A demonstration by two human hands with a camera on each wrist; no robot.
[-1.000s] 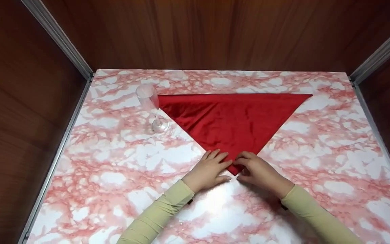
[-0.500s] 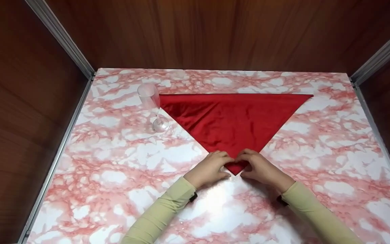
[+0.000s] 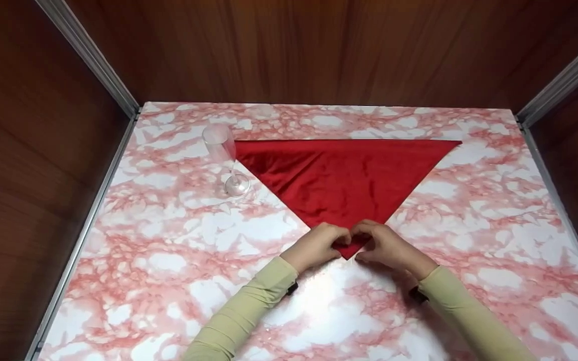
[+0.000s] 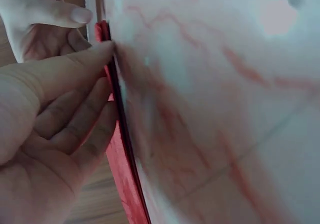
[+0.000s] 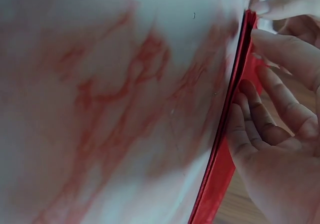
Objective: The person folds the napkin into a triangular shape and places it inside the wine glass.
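A red satin cloth napkin (image 3: 344, 185) lies flat as a triangle, its long edge at the back and its point towards me. Both hands hold the napkin at that near point. My left hand (image 3: 319, 245) has its fingers bent over the cloth, its thumb (image 4: 102, 52) at the edge by the tip. Opposite it, my right hand (image 3: 389, 248) arches over the other side, fingertips on the cloth and thumb (image 5: 265, 37) against the edge. The fingertips of the two hands almost meet. In the wrist views the folded edge shows several thin layers.
A clear champagne flute (image 3: 220, 145) stands upright at the napkin's back left corner, overlapping it in the head view. The pink and white marbled table (image 3: 168, 281) is bordered by brown wood-grain panels (image 3: 289, 50) with metal strips.
My left hand's fingers have drawn in from spread on the cloth to curled near its point. The right hand's fingers have bent a little more. Napkin and flute have stayed in place.
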